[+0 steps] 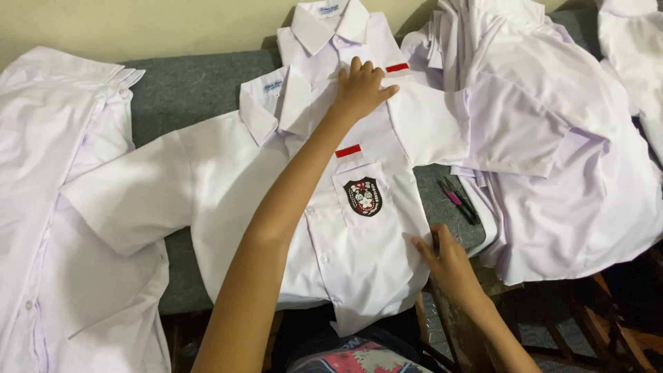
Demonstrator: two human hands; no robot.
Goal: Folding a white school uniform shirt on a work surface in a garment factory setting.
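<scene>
Step in hand looks like laying out / smoothing a white short-sleeve shirt (276, 200) flat on the grey table (186, 86), front up, collar at 12 o'clock, hem at 6.

L hand (360, 90): open, palm down, fingers spread, pressing the shirt's shoulder just right of its collar (273, 100). Grips nothing. Arm runs diagonally across the shirt front.

R hand (442, 255): at 4 o'clock, fingers flat on the shirt's side edge near the hem, below the chest pocket w/ dark badge (363, 196). Pinching the cloth or just resting on it: can't tell.

Second white shirt (331, 34) lies under it toward 12, collar showing. Piles of white shirts at 9 (48, 179) and 2–3 (552, 138). Dark pens, one w/ pink (459, 200), on the table at 3, between shirt and right pile.

Judgement: shirt is spread but not folded yet; left sleeve (131, 200) lies full out. Next move likely needs both hands flat, sweeping wrinkles outward, keeping the button line straight before any fold.
</scene>
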